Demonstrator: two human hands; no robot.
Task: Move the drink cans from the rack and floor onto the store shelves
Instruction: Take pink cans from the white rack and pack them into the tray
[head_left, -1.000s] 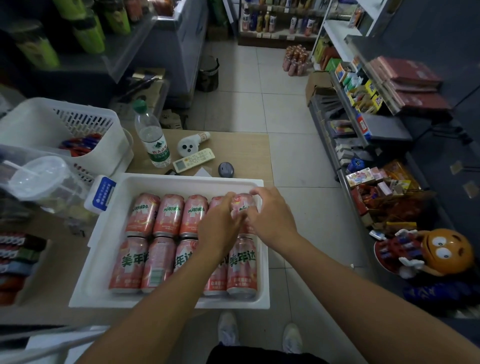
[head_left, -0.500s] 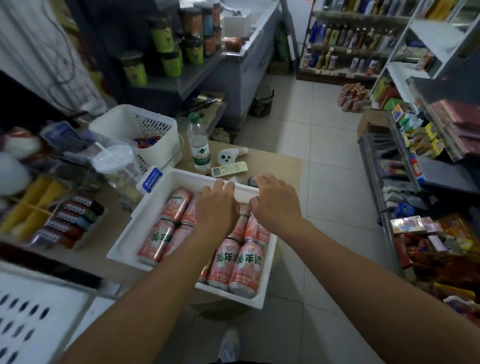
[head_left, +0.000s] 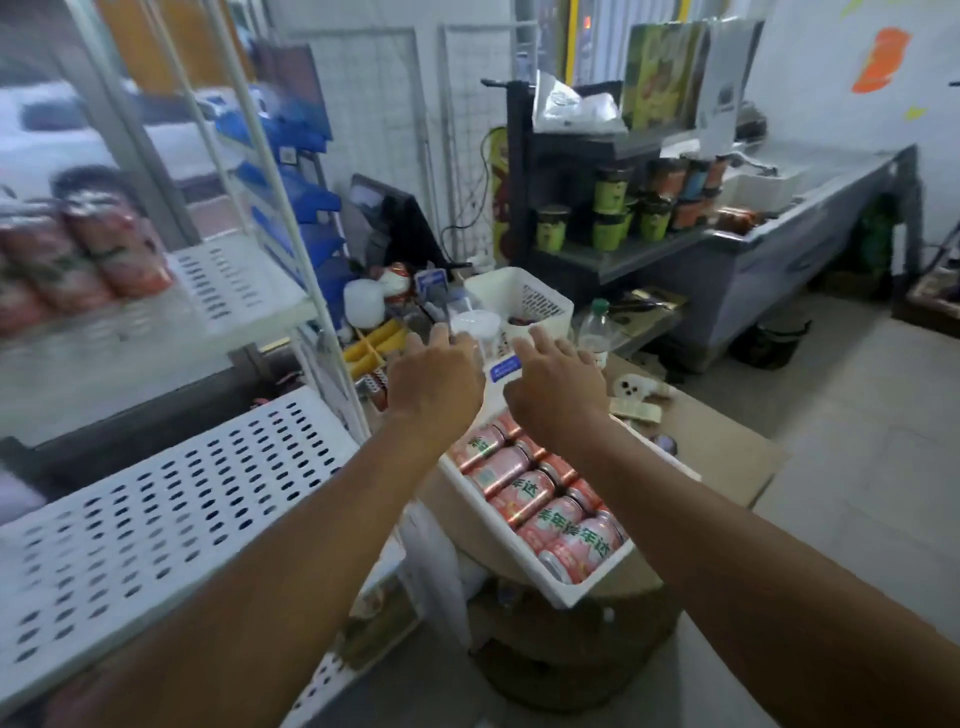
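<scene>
Several pink drink cans (head_left: 524, 496) lie on their sides in a white tray (head_left: 589, 592) on a wooden table. Both my hands hover above the tray's far end, backs toward me, fingers stretched forward. My left hand (head_left: 436, 382) and my right hand (head_left: 556, 397) hold nothing that I can see. A white perforated store shelf (head_left: 156, 519) stands at the left, its lower board bare. More pink cans (head_left: 78, 260), blurred, sit on the upper board (head_left: 234, 280).
A lidded clear plastic cup (head_left: 475, 332), a white basket (head_left: 524, 301) and a water bottle (head_left: 595, 330) stand beyond my hands. A grey counter (head_left: 810, 228) with green cups runs along the back right. Tiled floor (head_left: 857, 467) lies to the right.
The view swung left and up, bringing the white shelf into sight. Both hands lifted off the cans in the tray and now hover above its far end.
</scene>
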